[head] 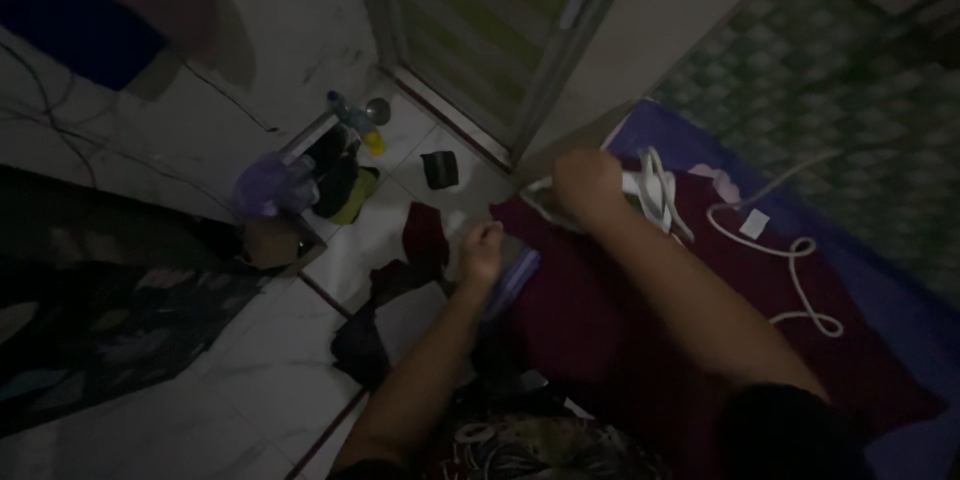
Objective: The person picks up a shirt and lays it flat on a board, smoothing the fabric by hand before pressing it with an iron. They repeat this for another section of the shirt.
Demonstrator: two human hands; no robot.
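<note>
Head view looks steeply down in dim light at two bare forearms reaching away from the wearer over a dark red cloth [600, 320] spread across a bed with a blue sheet [900, 300]. The left hand [482, 248] sits at about nine o'clock of the cloth's far corner, its grip pressed together in a loose fist that pinches the cloth's edge, seemingly to keep that side taut and lifted off the bed. The right hand [588, 185], toward twelve o'clock of the cloth, curls over the top hem with its fingers closed on the fabric; it appears to hold the other end of the same edge, so the cloth hangs stretched between the two hands. Just right of that hand, at roughly two o'clock, a white coiled cable [660, 198] lies on the cloth, and a longer white cord [800, 270] loops away at three o'clock with a small white tag [754, 224] beside it. On the pale tiled floor [250, 380] at nine o'clock lie dark garments [400, 280], scattered in a heap by the bed. Farther off at eleven o'clock stand a purple bag [272, 185], small bottles [360, 120] and a dark pouch [439, 170] near the frame of a door [480, 40]. A green patterned wall [830, 90] rises at one o'clock.
</note>
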